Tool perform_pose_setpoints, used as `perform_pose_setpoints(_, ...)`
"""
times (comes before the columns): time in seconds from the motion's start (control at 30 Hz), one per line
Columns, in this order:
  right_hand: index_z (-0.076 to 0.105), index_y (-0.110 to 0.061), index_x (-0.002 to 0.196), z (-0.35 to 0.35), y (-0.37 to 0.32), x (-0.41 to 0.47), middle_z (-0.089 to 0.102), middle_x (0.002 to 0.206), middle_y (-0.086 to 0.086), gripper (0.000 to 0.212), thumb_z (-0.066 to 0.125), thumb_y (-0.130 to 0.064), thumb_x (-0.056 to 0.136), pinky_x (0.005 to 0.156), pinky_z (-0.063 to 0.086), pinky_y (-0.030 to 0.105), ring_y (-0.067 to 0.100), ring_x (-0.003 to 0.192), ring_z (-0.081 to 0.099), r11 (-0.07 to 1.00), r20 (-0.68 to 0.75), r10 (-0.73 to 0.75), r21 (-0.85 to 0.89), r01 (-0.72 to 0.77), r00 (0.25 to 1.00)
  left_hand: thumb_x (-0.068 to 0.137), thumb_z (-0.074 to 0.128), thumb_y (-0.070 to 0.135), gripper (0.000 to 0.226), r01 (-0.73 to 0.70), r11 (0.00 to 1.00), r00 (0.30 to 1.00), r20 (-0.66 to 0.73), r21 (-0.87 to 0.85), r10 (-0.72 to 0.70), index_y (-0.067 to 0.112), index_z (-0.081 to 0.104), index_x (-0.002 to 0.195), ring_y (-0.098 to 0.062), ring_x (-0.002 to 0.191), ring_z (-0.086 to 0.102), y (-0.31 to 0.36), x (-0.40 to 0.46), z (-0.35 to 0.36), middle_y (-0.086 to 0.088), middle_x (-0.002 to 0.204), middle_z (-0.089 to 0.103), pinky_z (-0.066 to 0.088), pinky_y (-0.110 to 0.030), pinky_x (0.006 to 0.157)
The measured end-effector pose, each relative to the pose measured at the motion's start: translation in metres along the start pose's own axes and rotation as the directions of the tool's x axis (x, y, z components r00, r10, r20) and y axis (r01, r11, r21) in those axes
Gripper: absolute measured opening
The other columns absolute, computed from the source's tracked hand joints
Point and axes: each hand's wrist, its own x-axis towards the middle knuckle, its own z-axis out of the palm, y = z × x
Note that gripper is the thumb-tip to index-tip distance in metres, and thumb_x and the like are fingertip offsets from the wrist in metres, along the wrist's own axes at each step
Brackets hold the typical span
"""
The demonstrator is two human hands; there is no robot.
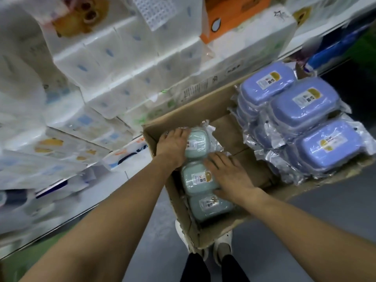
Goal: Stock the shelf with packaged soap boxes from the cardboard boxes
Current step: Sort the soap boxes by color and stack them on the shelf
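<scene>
An open cardboard box [203, 110] stands on the floor in front of me. Along its left side lie three mint-green soap boxes in clear wrap: far [198, 142], middle [195, 178] and near [209, 206]. My left hand [173, 147] grips the far green box from its left side, fingers over its far edge. My right hand [227, 176] holds the middle green box at its right side, thumb along its near edge and fingers across its far corner. Stacks of lilac soap boxes [303, 106] fill the carton's right side.
Shelves on the left and behind the carton hold white tissue packs [126, 64] and an orange pack [230, 19]. The shelf's edge [317, 35] runs above the lilac stacks. My shoes [221, 245] stand on the grey floor [305, 216] right by the carton's near corner.
</scene>
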Motion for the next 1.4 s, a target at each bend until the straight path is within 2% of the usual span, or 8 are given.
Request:
perform_pose_setpoints(0.13,0.021,-0.022,0.147,-0.007,0.002,-0.004,0.011,0.156,0.005,0.096,0.079,-0.031,0.070,0.114,0.027,0.044,0.026,0.144,0.012,1.000,-0.012,-0.018,0.008,0.018,1.000,0.075,0.080,0.033,0.099,0.002,0.997,1.000,0.003,0.071,-0.002,0.015,0.019,0.151,-0.026,0.131,0.038,0.000,0.001,-0.001,-0.005,0.144,0.037,0.030,-0.038,0.110)
perform_pose_setpoints(0.27,0.022,-0.021,0.146,-0.030,0.007,-0.016,0.016,0.153,0.002,0.093,0.076,-0.027,0.071,0.112,0.026,0.040,0.023,0.142,0.015,0.998,-0.030,-0.066,0.005,0.066,0.997,0.066,0.086,0.040,0.101,0.064,0.996,0.998,-0.016,-0.056,-0.065,0.016,0.028,0.145,-0.026,0.121,0.042,0.001,-0.017,-0.016,-0.005,0.135,0.041,0.042,-0.039,0.098)
perform_pose_setpoints(0.4,0.025,-0.020,0.146,-0.068,0.018,-0.032,0.025,0.150,0.001,0.094,0.076,-0.033,0.068,0.108,0.030,0.039,0.021,0.139,0.024,0.993,-0.075,-0.117,0.007,0.118,0.990,0.064,0.085,0.047,0.102,0.134,0.964,0.980,-0.112,-0.228,-0.163,0.016,0.030,0.144,-0.027,0.125,0.038,0.004,-0.048,-0.048,-0.006,0.136,0.041,0.037,-0.039,0.104)
perform_pose_setpoints(0.57,0.038,-0.014,0.138,-0.136,0.021,-0.054,0.040,0.140,0.007,0.092,0.077,-0.041,0.060,0.098,0.043,0.041,0.024,0.125,0.037,0.982,-0.248,-0.177,0.020,0.188,0.952,0.061,0.081,0.043,0.097,0.179,0.860,0.885,-0.304,-0.479,-0.353,0.016,0.036,0.142,-0.028,0.117,0.039,0.009,-0.109,-0.115,-0.006,0.127,0.045,0.041,-0.041,0.098)
perform_pose_setpoints(0.83,0.026,-0.025,0.134,-0.254,0.008,-0.072,0.037,0.134,0.000,0.084,0.057,-0.046,0.060,0.098,0.044,0.043,0.020,0.123,0.038,0.942,-0.462,-0.303,-0.013,0.336,0.833,0.044,0.063,0.062,0.099,0.117,0.802,0.737,-0.490,-0.585,-0.465,0.021,0.045,0.133,-0.021,0.104,0.044,-0.009,-0.203,-0.211,0.002,0.112,0.047,0.043,-0.034,0.086)
perform_pose_setpoints(1.17,0.039,-0.019,0.132,-0.391,-0.065,-0.051,0.044,0.125,-0.004,0.082,0.078,-0.039,0.064,0.085,0.047,0.028,0.012,0.107,0.047,0.816,-0.646,-0.484,-0.089,0.571,0.591,0.066,0.076,0.040,0.056,0.078,0.753,0.578,-0.586,-0.653,-0.568,0.035,0.041,0.110,-0.006,0.086,0.050,-0.077,-0.298,-0.305,0.013,0.099,0.039,0.045,-0.029,0.075)
perform_pose_setpoints(1.3,0.039,-0.021,0.132,-0.434,-0.099,-0.013,0.043,0.124,-0.007,0.083,0.076,-0.042,0.060,0.089,0.047,0.034,0.015,0.107,0.045,0.791,-0.685,-0.486,-0.079,0.607,0.544,0.065,0.077,0.040,0.077,0.120,0.755,0.508,-0.613,-0.645,-0.604,0.025,0.045,0.133,-0.014,0.095,0.052,-0.129,-0.308,-0.330,0.005,0.110,0.045,0.047,-0.032,0.083)
perform_pose_setpoints(1.4,0.040,-0.023,0.132,-0.464,-0.122,0.019,0.040,0.120,-0.013,0.085,0.075,-0.044,0.057,0.089,0.047,0.035,0.012,0.109,0.042,0.799,-0.718,-0.400,0.032,0.601,0.570,0.062,0.081,0.036,0.091,0.171,0.756,0.473,-0.620,-0.632,-0.626,0.018,0.039,0.141,-0.019,0.104,0.052,-0.179,-0.306,-0.346,-0.001,0.122,0.048,0.048,-0.036,0.091)
